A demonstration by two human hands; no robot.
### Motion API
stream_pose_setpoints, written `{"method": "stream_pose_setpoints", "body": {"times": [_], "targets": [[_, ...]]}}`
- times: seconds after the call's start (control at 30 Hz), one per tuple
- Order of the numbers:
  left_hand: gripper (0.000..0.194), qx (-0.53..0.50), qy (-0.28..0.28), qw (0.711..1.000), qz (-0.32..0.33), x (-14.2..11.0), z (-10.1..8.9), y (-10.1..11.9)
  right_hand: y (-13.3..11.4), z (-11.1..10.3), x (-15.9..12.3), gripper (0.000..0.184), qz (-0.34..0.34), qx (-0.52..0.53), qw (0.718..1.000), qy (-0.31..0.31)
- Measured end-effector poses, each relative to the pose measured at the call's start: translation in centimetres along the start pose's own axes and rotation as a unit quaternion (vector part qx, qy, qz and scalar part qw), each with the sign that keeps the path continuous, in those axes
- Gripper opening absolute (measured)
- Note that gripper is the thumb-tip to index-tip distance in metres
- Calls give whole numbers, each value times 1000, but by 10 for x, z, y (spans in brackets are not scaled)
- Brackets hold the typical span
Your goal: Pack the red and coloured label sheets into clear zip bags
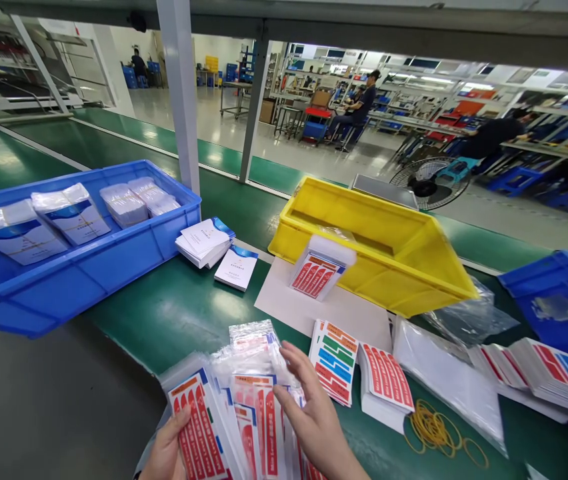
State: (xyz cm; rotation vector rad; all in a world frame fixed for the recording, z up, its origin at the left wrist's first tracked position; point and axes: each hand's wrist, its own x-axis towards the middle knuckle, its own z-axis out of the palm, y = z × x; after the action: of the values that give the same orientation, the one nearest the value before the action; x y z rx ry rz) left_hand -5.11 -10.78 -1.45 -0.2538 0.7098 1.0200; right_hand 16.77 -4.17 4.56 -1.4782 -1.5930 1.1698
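My left hand [167, 450] grips the lower left edge of a fanned bundle of clear bagged sticker packs [229, 400] with red and white labels, thumb on top. My right hand [311, 413] lies over the right side of the same bundle, fingers curled and pressing on the packs. The bundle sits at the near edge of the green bench [174, 307]. Just right of my right hand lie a stack of multicoloured sticker sheets [335, 360] and a stack of red sticker sheets [387, 387].
A blue bin [64, 287] with bagged booklets sits at left; loose booklets [207, 243] lie beside it. A yellow bin [389, 253] leans at centre with a sticker pack [319, 270] against it. Rubber bands [437, 430], empty clear bags [451, 377], more sticker stacks [559, 373] and another blue bin [559, 300] are at right. People work at benches behind.
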Motion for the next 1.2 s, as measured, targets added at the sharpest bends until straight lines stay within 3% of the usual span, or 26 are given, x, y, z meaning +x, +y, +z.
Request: {"method": "stream_pose_setpoints", "body": {"times": [0.07,0.17,0.23,0.43,0.57,0.63,0.73,0.8,1.0,1.13,1.2], "targets": [[32,1,-5,1000,5,0,1,-1,-4,1,-3,42,-22,-9,999,-32],[33,-2,-10,1000,11,0,1,-3,-18,3,-7,38,-16,6,975,-223],[35,-7,-14,1000,5,0,-1,-2,-28,4,-9,34,-5,6,958,-285],[30,-6,-24,1000,12,-1,-7,2,-16,-4,-2,36,19,38,985,-170],[25,-4,-25,1000,16,-1,-2,0,-1,-7,-1,44,6,-21,999,-34],[24,-4,-29,999,20,-1,3,-1,-4,-4,-4,44,-10,-19,999,-50],[26,10,-25,999,25,-2,8,-3,-14,6,-9,33,4,50,977,-208],[27,16,-8,999,34,-1,8,-3,-19,11,-10,26,7,66,969,-237],[29,17,41,996,72,-1,5,-2,-6,-1,-1,27,50,66,988,-132],[27,44,51,994,88,-2,9,-4,2,-11,1,53,11,-18,1000,0],[26,54,55,993,85,-3,13,-5,-2,-8,-1,52,-9,-19,999,-24]]}}
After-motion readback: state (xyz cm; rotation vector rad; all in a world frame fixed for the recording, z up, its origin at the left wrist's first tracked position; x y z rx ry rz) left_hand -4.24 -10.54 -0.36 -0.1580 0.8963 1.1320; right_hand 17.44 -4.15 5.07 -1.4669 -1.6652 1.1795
